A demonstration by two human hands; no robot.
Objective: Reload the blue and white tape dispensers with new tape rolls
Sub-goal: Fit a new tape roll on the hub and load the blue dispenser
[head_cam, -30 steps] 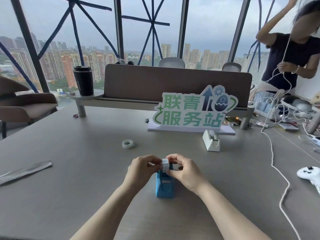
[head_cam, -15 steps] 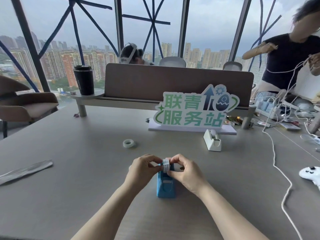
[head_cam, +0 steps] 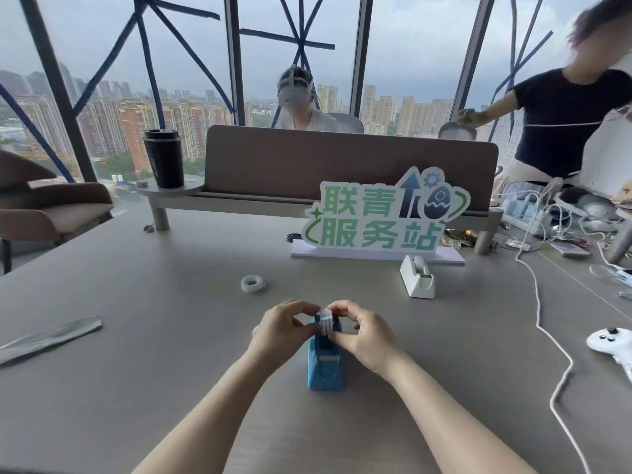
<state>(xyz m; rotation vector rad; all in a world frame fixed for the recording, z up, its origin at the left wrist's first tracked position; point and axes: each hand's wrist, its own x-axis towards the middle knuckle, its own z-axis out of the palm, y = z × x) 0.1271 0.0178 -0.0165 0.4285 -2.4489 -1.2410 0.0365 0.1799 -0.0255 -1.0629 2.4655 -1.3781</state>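
Observation:
The blue tape dispenser [head_cam: 325, 366] stands on the grey table [head_cam: 171, 336] right in front of me. My left hand [head_cam: 284, 328] and my right hand [head_cam: 362, 333] pinch a small tape roll [head_cam: 326, 321] from either side, upright, at the top of the blue dispenser's far end. How deep the roll sits in the dispenser is hidden by my fingers. The white tape dispenser [head_cam: 418, 277] stands further back to the right, apart from both hands. A loose clear tape roll [head_cam: 253, 283] lies flat on the table, back left of my hands.
A green sign [head_cam: 383, 217] stands on a white base behind the white dispenser. A silver wrapper [head_cam: 48, 336] lies left. A white cord [head_cam: 547, 336] and a white game controller [head_cam: 612, 343] lie right. A black cup [head_cam: 164, 159] stands on a shelf. Two people are behind the divider and at right.
Both hands have stayed on the small roll above the blue dispenser, lowering it slightly. A person's head has risen behind the divider. The person at right has shifted arms.

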